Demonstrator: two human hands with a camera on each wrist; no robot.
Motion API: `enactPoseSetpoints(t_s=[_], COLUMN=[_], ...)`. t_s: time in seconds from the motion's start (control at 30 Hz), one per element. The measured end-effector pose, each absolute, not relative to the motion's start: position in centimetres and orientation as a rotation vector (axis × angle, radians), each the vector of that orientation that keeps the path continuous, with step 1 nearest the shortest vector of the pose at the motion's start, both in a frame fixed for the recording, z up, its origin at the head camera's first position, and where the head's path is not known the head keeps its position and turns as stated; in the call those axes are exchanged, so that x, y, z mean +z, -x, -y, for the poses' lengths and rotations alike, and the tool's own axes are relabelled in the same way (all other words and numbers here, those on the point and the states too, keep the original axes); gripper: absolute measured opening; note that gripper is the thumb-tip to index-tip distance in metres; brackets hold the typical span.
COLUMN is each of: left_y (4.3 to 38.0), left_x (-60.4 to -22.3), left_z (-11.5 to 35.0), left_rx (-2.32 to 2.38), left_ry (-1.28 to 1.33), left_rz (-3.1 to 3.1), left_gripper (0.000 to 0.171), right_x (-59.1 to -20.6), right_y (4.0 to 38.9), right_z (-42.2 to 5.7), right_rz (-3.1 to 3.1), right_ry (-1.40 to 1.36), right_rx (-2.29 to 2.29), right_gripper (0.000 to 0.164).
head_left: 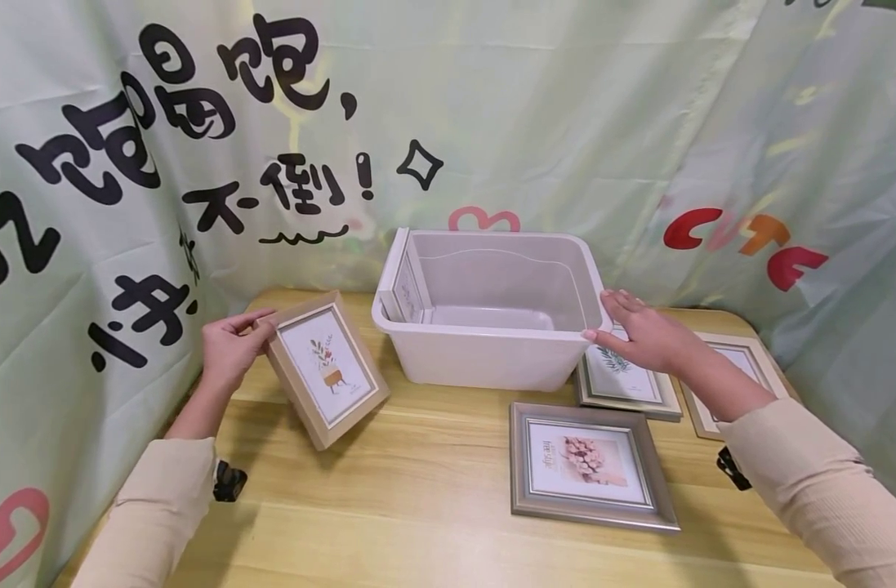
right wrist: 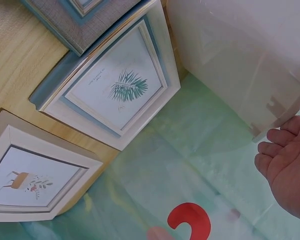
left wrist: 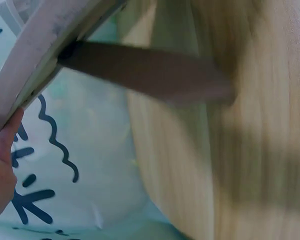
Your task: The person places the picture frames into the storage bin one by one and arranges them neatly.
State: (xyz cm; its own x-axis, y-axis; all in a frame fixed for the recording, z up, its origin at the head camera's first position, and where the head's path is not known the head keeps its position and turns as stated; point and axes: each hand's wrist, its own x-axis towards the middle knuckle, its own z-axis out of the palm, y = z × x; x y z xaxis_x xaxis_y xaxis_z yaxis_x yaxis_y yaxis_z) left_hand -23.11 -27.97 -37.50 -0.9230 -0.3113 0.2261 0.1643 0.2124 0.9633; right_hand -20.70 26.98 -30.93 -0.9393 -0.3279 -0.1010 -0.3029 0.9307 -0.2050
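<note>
Head view, clock positions read about the tub, with twelve on the far side. Wooden table (head_left: 418, 514): bore all items. Pewter-toned frame (head_left: 595, 467), floral print: lay at five o'clock, nearest. Tan frame (head_left: 328, 367), potted-plant print: stood tilted at eight o'clock; whether it touched the table could not be told. Left hand (head_left: 229, 351): pinched the tan frame's upper outer corner; left wrist view showed the brown prop leg (left wrist: 150, 75) swung out behind. Pale frame (head_left: 755, 355): lay towards four, partly hidden by the forearm. Leaf-print frame (head_left: 627, 384): lay at four, nearer the tub. Right hand (head_left: 639, 327): rested on the tub's rim at three o'clock, fingers relaxed. Tub (head_left: 484, 359), pale grey: held one white frame (head_left: 407, 290), upright against the nine o'clock wall. Printed cloth (head_left: 550, 122): hung behind, farthest.
</note>
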Motion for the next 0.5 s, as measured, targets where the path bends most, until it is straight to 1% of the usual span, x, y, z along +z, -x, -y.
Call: enactPoseSetpoints(t_s=[0.1, 0.23, 0.5], left_y=[21.9, 21.7, 21.3], left_x=[-35.4, -34.7, -34.0], left_z=[26.0, 25.0, 23.5], left_rx=[-1.567, -1.431, -1.214], left_ry=[-0.168, -0.167, 0.093], left_rz=[2.172, 2.161, 2.022], left_gripper=[0.023, 0.025, 0.016], right_x=[-31.0, -31.0, -30.9], right_y=[20.7, 20.7, 20.8], right_z=[-27.0, -27.0, -27.0], right_rz=[-2.958, -2.959, -2.951], right_ry=[0.497, 0.503, 0.498], right_rx=[-0.279, -0.275, -0.274], right_gripper=[0.086, 0.085, 0.086])
